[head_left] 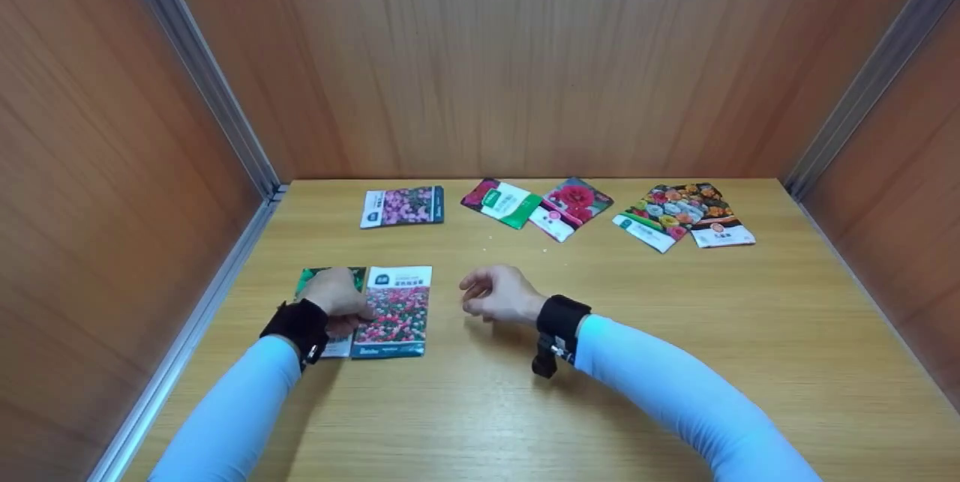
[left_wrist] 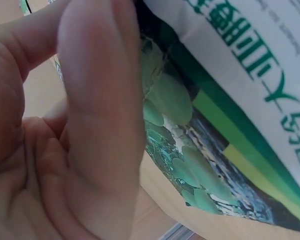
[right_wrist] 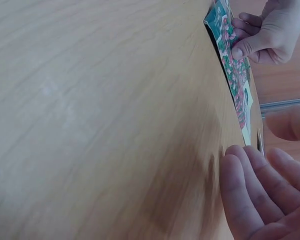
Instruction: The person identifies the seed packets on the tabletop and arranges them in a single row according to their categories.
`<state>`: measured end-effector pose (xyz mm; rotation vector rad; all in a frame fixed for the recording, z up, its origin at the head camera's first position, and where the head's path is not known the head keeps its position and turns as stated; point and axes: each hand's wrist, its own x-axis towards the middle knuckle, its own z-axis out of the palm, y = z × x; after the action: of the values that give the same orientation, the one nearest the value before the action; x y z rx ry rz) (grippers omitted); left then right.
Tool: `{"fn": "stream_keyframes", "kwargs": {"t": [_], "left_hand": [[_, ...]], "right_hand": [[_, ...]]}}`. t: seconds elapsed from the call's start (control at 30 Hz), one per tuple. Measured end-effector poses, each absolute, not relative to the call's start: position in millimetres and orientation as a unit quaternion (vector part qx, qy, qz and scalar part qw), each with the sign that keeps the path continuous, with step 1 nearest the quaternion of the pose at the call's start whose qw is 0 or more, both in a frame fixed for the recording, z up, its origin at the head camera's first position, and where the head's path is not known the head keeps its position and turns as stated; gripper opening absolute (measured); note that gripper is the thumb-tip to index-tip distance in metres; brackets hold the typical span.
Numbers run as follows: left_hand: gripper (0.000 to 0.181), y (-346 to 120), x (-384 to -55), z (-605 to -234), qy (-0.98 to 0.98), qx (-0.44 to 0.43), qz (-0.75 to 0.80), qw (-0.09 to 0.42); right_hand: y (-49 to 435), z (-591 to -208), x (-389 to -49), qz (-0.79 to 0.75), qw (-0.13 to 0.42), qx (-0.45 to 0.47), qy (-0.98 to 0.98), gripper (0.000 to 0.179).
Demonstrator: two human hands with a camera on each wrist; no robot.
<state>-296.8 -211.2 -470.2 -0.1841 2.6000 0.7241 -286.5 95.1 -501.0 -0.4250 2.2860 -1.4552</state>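
Observation:
My left hand [head_left: 337, 293] lies over a green seed packet [head_left: 308, 279] at the left of the table, thumb and fingers pinching at its right side. The left wrist view shows this packet's leafy picture and white band with green print close beside the thumb [left_wrist: 102, 115]. Right alongside is a seed packet with pink flowers [head_left: 394, 317], its left edge under my thumb tip. My right hand [head_left: 502, 293] hovers to the right of that packet, fingers loosely bent with nothing between them; its fingers [right_wrist: 240, 195] also show in the right wrist view.
Along the back of the table lie a purple-flower packet [head_left: 411, 207], a green-and-white packet [head_left: 510, 205] overlapping a red-flower one [head_left: 576, 201], and two overlapping packets with multicoloured [head_left: 664, 214] and orange flowers [head_left: 712, 205]. Wooden panels [head_left: 525, 55] enclose the back and sides.

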Motion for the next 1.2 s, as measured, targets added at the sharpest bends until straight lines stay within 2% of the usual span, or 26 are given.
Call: {"fn": "stream_keyframes", "kwargs": {"t": [0.27,0.6,0.7,0.8,0.93,1.0,1.1,1.2], "left_hand": [[0.025,-209.3,-295.2,-468.3,0.937,-0.09,0.253,0.221],[0.026,-204.7,-299.8,-460.2,0.949,-0.066,0.238,0.194],[0.031,-200.4,-306.8,-452.7,0.957,-0.061,0.222,0.176],[0.035,-195.9,-315.6,-447.2,0.968,-0.052,0.206,0.132],[0.053,-191.9,-332.7,-447.2,0.982,-0.019,0.184,0.046],[0.068,-190.0,-343.1,-449.9,0.986,-0.004,0.166,0.011],[0.096,-185.8,-359.2,-454.3,0.99,0.001,0.139,-0.011],[0.115,-178.5,-372.8,-455.1,0.992,-0.012,0.126,-0.011]], "right_hand": [[98.0,-504.2,-286.8,-0.506,0.171,-0.156,0.831,0.033],[104.9,-502.2,-282.5,-0.474,0.132,-0.166,0.855,0.031],[110.3,-498.3,-283.8,-0.47,0.111,-0.163,0.86,0.032],[115.9,-495.6,-285.7,-0.459,0.091,-0.161,0.869,0.033],[120.2,-494.0,-286.0,-0.436,0.069,-0.152,0.885,0.039],[120.9,-494.9,-284.8,-0.422,0.059,-0.146,0.893,0.043],[121.2,-498.3,-282.9,-0.401,0.044,-0.146,0.903,0.047],[121.1,-499.0,-281.4,-0.379,0.046,-0.149,0.912,0.048]]}}
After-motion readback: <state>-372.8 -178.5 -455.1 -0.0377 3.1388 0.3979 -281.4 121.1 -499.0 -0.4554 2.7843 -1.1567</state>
